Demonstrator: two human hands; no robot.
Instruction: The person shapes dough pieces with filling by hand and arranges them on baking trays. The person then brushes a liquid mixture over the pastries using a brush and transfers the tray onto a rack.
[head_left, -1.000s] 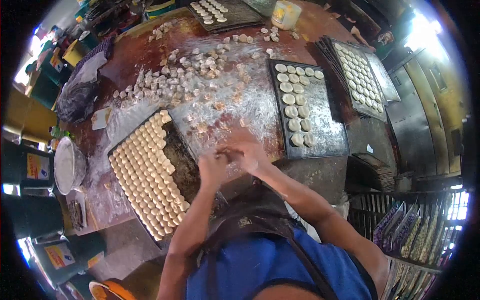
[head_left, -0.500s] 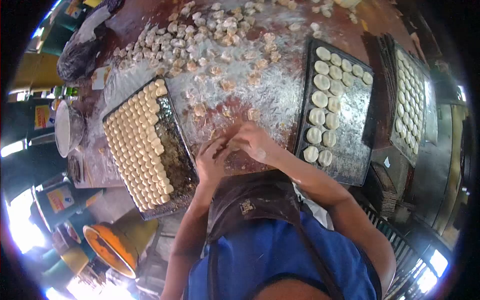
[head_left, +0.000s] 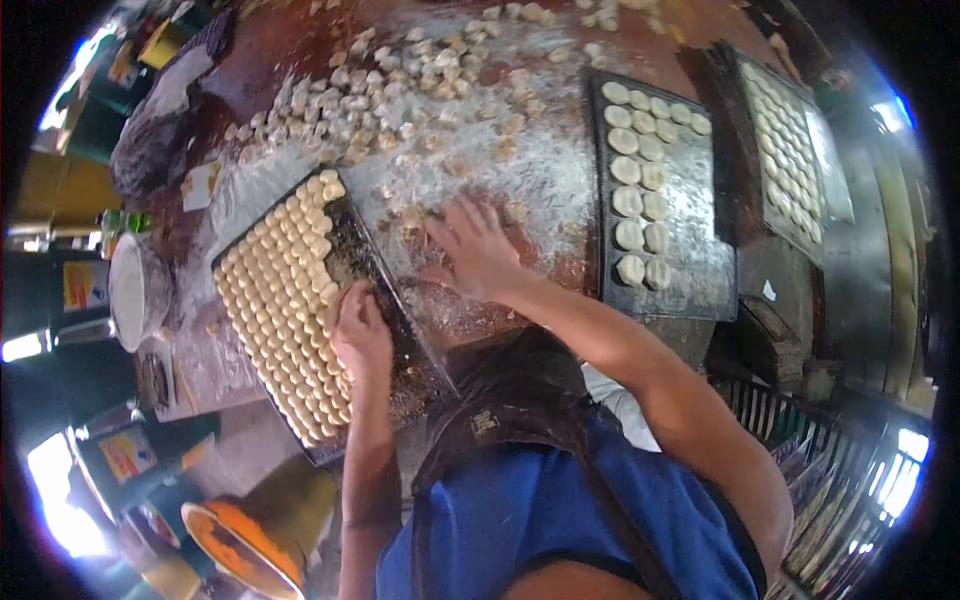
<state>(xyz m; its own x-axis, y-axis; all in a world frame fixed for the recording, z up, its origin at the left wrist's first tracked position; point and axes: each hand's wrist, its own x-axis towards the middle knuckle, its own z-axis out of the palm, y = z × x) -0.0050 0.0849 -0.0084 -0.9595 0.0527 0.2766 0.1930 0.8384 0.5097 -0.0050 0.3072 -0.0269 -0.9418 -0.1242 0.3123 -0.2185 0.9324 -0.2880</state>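
My left hand (head_left: 361,330) is at the inner edge of the rows of small dough balls (head_left: 285,310) on the dark left tray (head_left: 410,345). Its fingers are bent together, and whatever they hold is hidden. My right hand (head_left: 477,248) lies with fingers spread over the floured red table (head_left: 390,172), just right of that tray. Further right, a second tray (head_left: 695,265) carries flattened dough rounds (head_left: 627,202) in columns on its left side and along its top.
Floured lumps (head_left: 430,70) lie scattered across the back of the table. Another filled tray (head_left: 790,150) stands at the far right. A metal bowl (head_left: 138,290) and a dark plastic bag (head_left: 150,150) are at the left, an orange-lined bucket (head_left: 240,545) below.
My hands, earlier close together in front of me, have parted. The left has moved onto the left tray beside the dough balls; the right has spread its fingers over the table.
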